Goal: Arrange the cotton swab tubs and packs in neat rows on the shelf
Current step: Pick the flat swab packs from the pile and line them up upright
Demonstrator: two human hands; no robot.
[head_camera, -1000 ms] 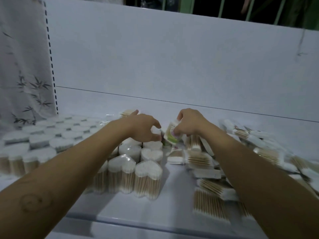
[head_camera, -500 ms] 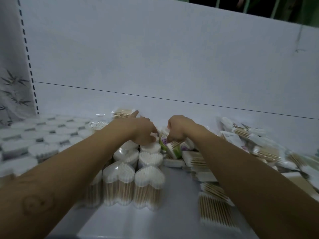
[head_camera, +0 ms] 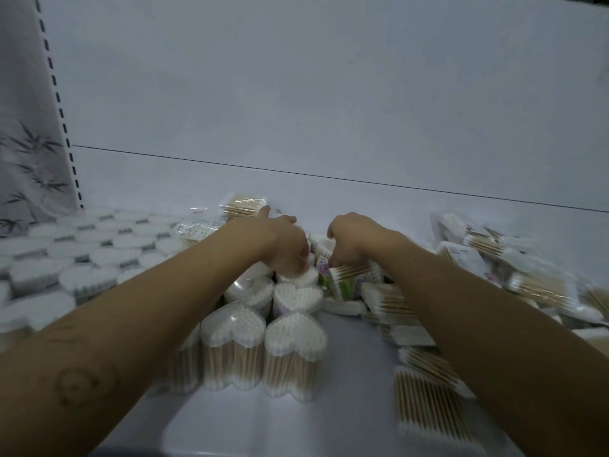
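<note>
Tubs [head_camera: 263, 341]: heart-shaped, rows in the middle of shelf [head_camera: 349, 374].
Left hand [head_camera: 283, 245]: fingers curled over far tub [head_camera: 298, 277].
Right hand [head_camera: 354, 240]: fingers grip pack [head_camera: 346, 275], right of tubs.
Loose packs [head_camera: 428, 387]: heaped right.

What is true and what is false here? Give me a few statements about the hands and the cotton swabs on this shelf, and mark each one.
1. The heart-shaped tubs stand upright in the middle of the shelf. True.
2. The loose packs on the right lie in neat rows. False: they lie overlapping in an untidy heap.
3. The right hand has its fingers curled on a green-labelled pack. True.
4. The left hand hangs clear of the shelf. False: it rests on the rear heart-shaped tubs.
5. The back panel is bright red. False: it is plain white.
</note>
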